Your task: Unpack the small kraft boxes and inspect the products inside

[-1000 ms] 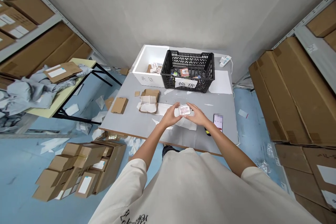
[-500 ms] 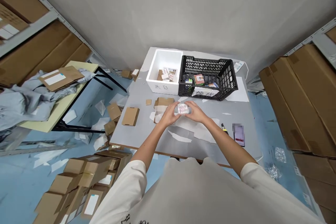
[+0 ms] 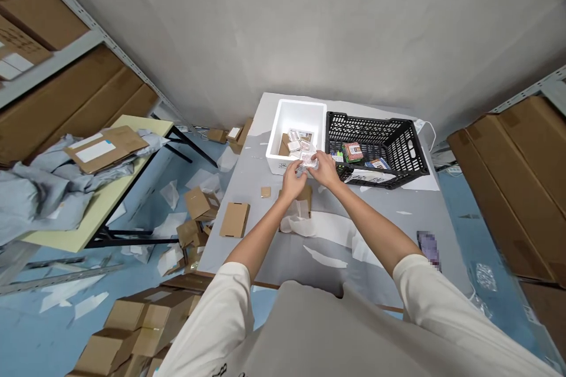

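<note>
Both hands meet at the front rim of a white foam box (image 3: 276,147). A small clear flat pack (image 3: 308,158) with pinkish pieces inside is pinched between them, above that rim. My left hand (image 3: 292,181) has its fingertips at the pack's lower left edge. On the other side my right hand (image 3: 325,171) grips it with bent fingers. Several similar small packs (image 3: 294,145) lie inside the foam box. Below the hands, an opened cardboard box (image 3: 305,199) with white wrapping paper (image 3: 298,225) is partly hidden by my left hand and forearm.
A black plastic crate (image 3: 398,150) with small colourful packs stands right of the foam box. A flat brown carton (image 3: 234,220), a tiny brown piece (image 3: 265,192) and a blurred-out phone (image 3: 428,247) lie on the grey table (image 3: 256,247). Cartons (image 3: 132,330) crowd the floor at left.
Both hands have carried the clear pack forward from over the table to the foam box's front rim. The view has shifted, so the table's things appear lower and further right.
</note>
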The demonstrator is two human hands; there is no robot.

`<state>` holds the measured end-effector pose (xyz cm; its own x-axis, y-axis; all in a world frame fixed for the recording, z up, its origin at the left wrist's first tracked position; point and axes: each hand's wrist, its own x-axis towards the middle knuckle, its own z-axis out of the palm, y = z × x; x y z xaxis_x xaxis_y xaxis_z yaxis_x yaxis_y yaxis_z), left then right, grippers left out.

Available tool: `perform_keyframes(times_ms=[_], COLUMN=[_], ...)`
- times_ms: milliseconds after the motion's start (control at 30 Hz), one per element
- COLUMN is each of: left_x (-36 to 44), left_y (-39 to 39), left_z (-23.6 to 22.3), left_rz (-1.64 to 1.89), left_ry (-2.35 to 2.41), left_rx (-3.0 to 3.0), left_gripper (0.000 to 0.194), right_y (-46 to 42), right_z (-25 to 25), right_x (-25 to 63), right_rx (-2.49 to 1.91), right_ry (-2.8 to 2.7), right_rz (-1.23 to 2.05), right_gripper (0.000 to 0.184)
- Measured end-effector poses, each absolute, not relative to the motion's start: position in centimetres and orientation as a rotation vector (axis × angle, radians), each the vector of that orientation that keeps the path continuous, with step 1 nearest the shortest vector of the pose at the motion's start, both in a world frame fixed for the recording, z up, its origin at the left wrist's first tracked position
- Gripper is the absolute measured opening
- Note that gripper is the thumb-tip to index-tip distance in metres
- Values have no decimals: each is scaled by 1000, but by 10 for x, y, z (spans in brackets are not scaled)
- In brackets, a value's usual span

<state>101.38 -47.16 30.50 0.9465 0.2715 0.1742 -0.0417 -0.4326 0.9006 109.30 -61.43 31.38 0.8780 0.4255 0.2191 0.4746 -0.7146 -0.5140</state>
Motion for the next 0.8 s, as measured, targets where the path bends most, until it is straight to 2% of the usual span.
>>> perform_keyframes(times_ms=[167,367,567,800], left_x=[1034,1014,980,951], left_y=[-465,-482,-521,-601], left_z=[301,280,257,228], left_rz=[350,273,168,-18], left_ry=[150,106,-3,-104], left_rx=[2042,2058,2075,2040], left_gripper=[44,41,44,40], right_y=[-598,-619,-688,-800], right_z=[307,297,283,247], right_x=[1106,1072,1024,977], right_rx=[-2414,-2364,-2382,-2458], right_ry=[-578,-656,-709,-520], right_rz=[-132,-73,-6,83], right_gripper=[38,36,33,35])
